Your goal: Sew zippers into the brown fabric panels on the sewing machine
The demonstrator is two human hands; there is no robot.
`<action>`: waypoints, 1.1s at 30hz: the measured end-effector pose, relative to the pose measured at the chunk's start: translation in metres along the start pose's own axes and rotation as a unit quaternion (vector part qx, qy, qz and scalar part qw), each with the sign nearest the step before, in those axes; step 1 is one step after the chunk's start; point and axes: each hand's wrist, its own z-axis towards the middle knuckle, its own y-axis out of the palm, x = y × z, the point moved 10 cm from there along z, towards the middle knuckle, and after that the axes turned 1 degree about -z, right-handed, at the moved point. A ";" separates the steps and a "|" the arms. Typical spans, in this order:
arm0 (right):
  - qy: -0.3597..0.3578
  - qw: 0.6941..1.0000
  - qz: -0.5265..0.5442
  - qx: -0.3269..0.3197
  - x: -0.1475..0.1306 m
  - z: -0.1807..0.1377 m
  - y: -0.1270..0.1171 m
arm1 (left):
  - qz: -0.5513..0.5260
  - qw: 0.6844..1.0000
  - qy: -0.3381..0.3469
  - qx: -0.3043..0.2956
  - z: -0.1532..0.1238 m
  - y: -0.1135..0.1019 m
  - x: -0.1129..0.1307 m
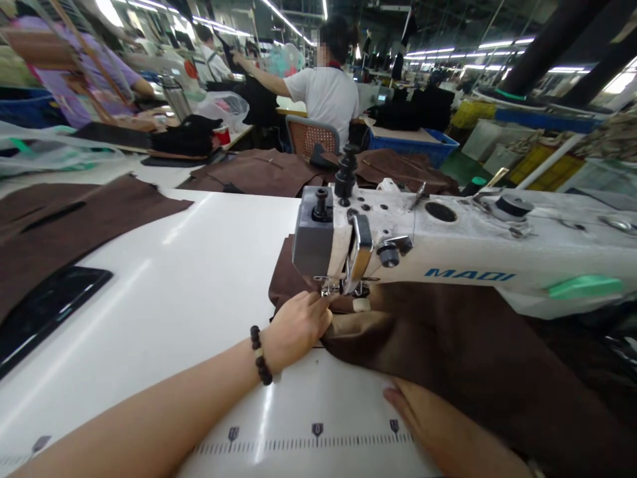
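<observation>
Far left of the left hand [296, 328], a flat piece of brown cloth [74, 229] lies on the white table [164, 299], with a shiny black panel [44, 318] nearer to that hand. A dark beaded bracelet [259, 355] circles the left wrist. The left hand's fingers lie close together on the brown fabric [462, 345], their tips just beside the sewing machine's foot [341, 287]; whether they pinch or only press, I cannot tell. Beyond this hand sits a person in a white shirt [326, 99], back turned, on a chair [313, 135]. The fabric runs from the left fingertips under the sewing machine [468, 232] and spreads out to the right, over part of the right hand [415, 411]. That hand's thumb shows at the fabric's near edge, but its fingers are hidden, so I cannot tell its grip. Above and right of it is a green lever [584, 287].
</observation>
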 end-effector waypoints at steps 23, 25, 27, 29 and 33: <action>-0.054 0.981 -0.157 0.103 -0.040 0.087 0.011 | -0.005 0.993 -0.077 -0.090 -0.016 0.001 -0.011; -0.064 0.982 -0.140 0.110 -0.038 0.087 0.011 | 0.033 0.995 -0.072 -0.060 -0.017 0.006 -0.007; -0.084 0.982 -0.130 0.107 -0.036 0.088 0.011 | 0.047 0.995 -0.075 -0.041 -0.019 0.010 -0.006; -0.107 0.982 -0.123 0.098 -0.035 0.089 0.010 | 0.044 0.995 -0.081 -0.030 -0.021 0.012 -0.006; -0.142 0.980 -0.112 0.086 -0.033 0.095 0.006 | 0.023 0.995 -0.098 -0.015 -0.020 0.014 -0.012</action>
